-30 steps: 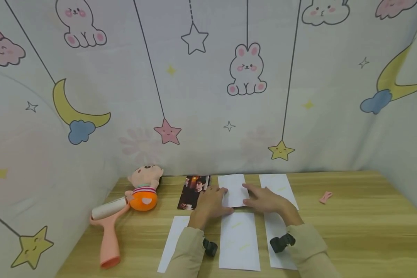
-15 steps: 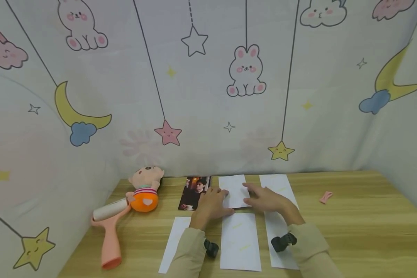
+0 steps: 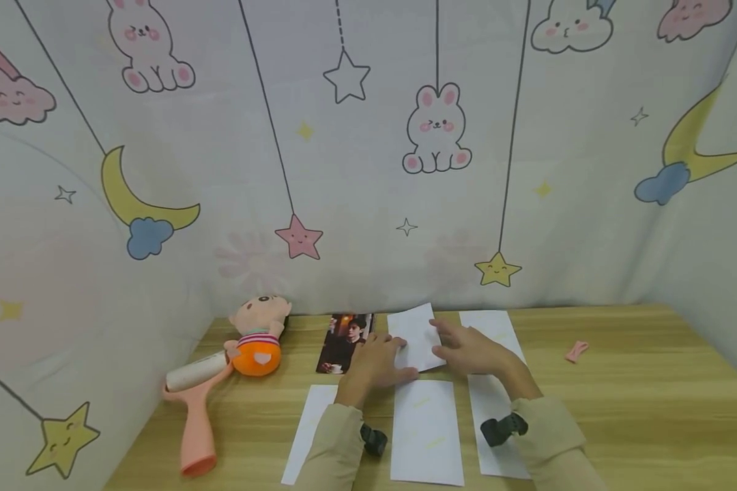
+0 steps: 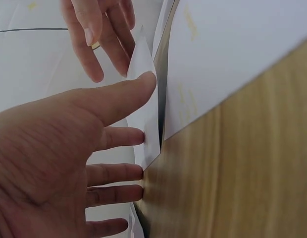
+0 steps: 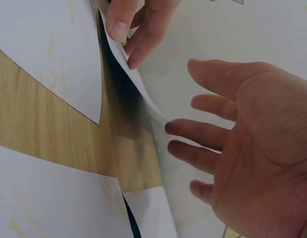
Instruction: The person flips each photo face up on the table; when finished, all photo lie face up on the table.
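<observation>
Between my two hands a white sheet (image 3: 416,339) sits slightly askew at the back of the wooden table, its right side raised. The right wrist view shows a dark underside. My left hand (image 3: 376,360) touches the sheet along its left and near edges, thumb tip and fingers extended against it. At the right edge is my right hand (image 3: 471,349), fingers spread and nearly straight, fingertips at or beside the paper. A picture card (image 3: 344,344) of a dark-haired person lies left of my left hand. In front lies a white sheet with faint yellow marks (image 3: 426,431).
More white sheets lie at the back right (image 3: 486,319), under my right forearm and by my left sleeve. A pink-handled roller (image 3: 196,423) and a plush toy (image 3: 258,337) stand at the left. A pink bow (image 3: 576,351) is at the right. A printed curtain (image 3: 368,170) hangs behind.
The white sheet between my hands has turned a little, its far right corner lifting. Both hands stay almost in place. The head view has shifted slightly.
</observation>
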Demonstrator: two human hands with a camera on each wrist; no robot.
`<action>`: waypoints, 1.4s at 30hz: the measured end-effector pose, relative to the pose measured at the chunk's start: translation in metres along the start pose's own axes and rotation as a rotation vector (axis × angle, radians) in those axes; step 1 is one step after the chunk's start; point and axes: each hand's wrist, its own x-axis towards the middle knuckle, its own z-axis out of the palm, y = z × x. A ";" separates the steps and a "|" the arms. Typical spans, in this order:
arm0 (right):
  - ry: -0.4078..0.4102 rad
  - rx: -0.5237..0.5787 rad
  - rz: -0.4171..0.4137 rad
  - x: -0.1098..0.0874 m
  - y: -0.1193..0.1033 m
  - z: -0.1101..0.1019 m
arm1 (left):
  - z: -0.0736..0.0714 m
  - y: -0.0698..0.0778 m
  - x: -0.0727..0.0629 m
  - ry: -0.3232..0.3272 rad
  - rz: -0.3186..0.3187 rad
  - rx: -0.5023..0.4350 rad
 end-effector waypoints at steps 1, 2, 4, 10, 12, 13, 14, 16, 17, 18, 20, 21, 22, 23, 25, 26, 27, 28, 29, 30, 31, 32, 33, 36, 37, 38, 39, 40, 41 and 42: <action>0.006 0.004 -0.009 0.000 0.000 -0.001 | 0.000 0.000 0.000 0.001 0.003 -0.006; 0.013 0.010 -0.020 0.000 0.000 -0.002 | 0.000 0.000 0.001 0.003 0.006 -0.010; 0.030 0.026 -0.050 0.000 -0.001 -0.004 | 0.000 0.000 0.002 0.007 0.009 -0.014; 0.038 0.168 -0.117 0.000 -0.002 -0.007 | -0.001 -0.001 0.004 0.000 0.003 -0.028; 0.028 0.199 -0.126 0.001 -0.003 -0.006 | -0.001 -0.001 0.005 -0.009 0.008 -0.028; 0.026 0.204 -0.132 0.002 -0.003 -0.006 | -0.001 -0.001 0.005 -0.012 0.011 -0.026; 0.024 0.212 -0.137 0.002 -0.004 -0.005 | -0.002 -0.001 0.005 -0.015 0.014 -0.026; 0.024 0.218 -0.152 0.003 -0.005 -0.004 | -0.002 0.000 0.005 -0.019 0.017 -0.030; 0.023 0.216 -0.158 0.003 -0.006 -0.004 | -0.003 0.000 0.005 -0.019 0.018 -0.040; 0.023 0.217 -0.160 0.003 -0.007 -0.003 | -0.003 0.000 0.006 -0.018 0.021 -0.052; 0.022 0.221 -0.158 0.004 -0.008 -0.003 | -0.004 0.001 0.006 -0.014 0.037 -0.082; 0.023 0.218 -0.159 0.004 -0.008 -0.003 | -0.004 0.001 0.006 -0.008 0.050 -0.097; 0.025 0.222 -0.157 0.004 -0.008 -0.004 | -0.004 0.000 0.007 -0.001 0.065 -0.113; 0.027 0.229 -0.155 0.004 -0.008 -0.004 | -0.003 0.000 0.007 0.007 0.081 -0.133; 0.034 0.248 -0.162 0.005 -0.007 -0.005 | -0.003 0.000 0.009 0.026 0.109 -0.169; 0.038 0.263 -0.166 0.005 -0.006 -0.006 | -0.003 0.000 0.009 0.031 0.115 -0.196; 0.041 0.283 -0.173 0.005 -0.005 -0.006 | -0.003 0.000 0.010 0.036 0.117 -0.225; 0.043 0.312 -0.175 0.005 -0.005 -0.007 | -0.003 0.000 0.010 0.039 0.115 -0.260; 0.044 0.334 -0.178 0.005 -0.005 -0.007 | -0.003 -0.001 0.010 0.040 0.111 -0.296; 0.045 0.354 -0.179 0.005 -0.004 -0.007 | -0.003 -0.001 0.010 0.040 0.105 -0.332; 0.045 0.373 -0.179 0.004 -0.005 -0.007 | -0.003 -0.002 0.010 0.039 0.099 -0.367; 0.048 0.387 -0.178 0.004 -0.005 -0.007 | -0.003 -0.002 0.009 0.035 0.094 -0.403; 0.050 0.398 -0.175 0.004 -0.005 -0.006 | -0.003 -0.003 0.009 0.033 0.092 -0.429; 0.050 0.410 -0.167 0.002 -0.005 -0.006 | -0.003 -0.004 0.007 0.030 0.103 -0.478; 0.049 0.412 -0.169 0.002 -0.005 -0.005 | -0.003 -0.004 0.007 0.029 0.113 -0.487; 0.048 0.413 -0.172 0.002 -0.005 -0.005 | -0.004 -0.004 0.006 0.032 0.126 -0.496; 0.049 0.415 -0.176 0.002 -0.005 -0.006 | -0.004 -0.004 0.007 0.037 0.143 -0.502; 0.053 0.416 -0.180 0.002 -0.004 -0.006 | -0.004 -0.004 0.007 0.040 0.162 -0.514; 0.057 0.419 -0.184 0.002 -0.004 -0.007 | -0.004 -0.004 0.008 0.041 0.184 -0.531; 0.062 0.421 -0.185 0.001 -0.003 -0.007 | -0.004 -0.004 0.009 0.035 0.201 -0.553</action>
